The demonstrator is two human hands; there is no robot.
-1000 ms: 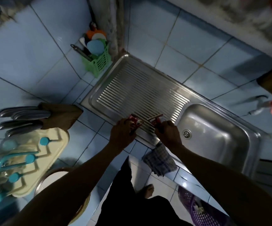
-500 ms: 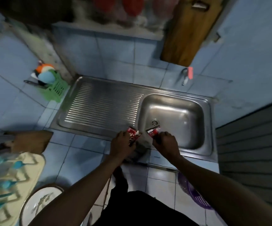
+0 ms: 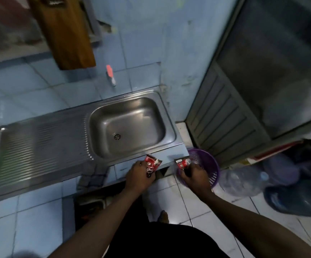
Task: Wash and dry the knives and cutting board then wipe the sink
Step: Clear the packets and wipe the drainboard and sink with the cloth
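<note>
I see the left hand [image 3: 138, 175] pinching a red sachet [image 3: 151, 164] and the right hand [image 3: 195, 175] gripping a torn red piece [image 3: 182, 163] over the purple basket [image 3: 209, 164], just beside the steel sink [image 3: 128, 125]; the wooden cutting board [image 3: 65, 32] hangs on the wall above.

Steel sink [image 3: 87, 161] with bare basin, wooden cutting board [image 3: 65, 32] hanging on wall above
</note>
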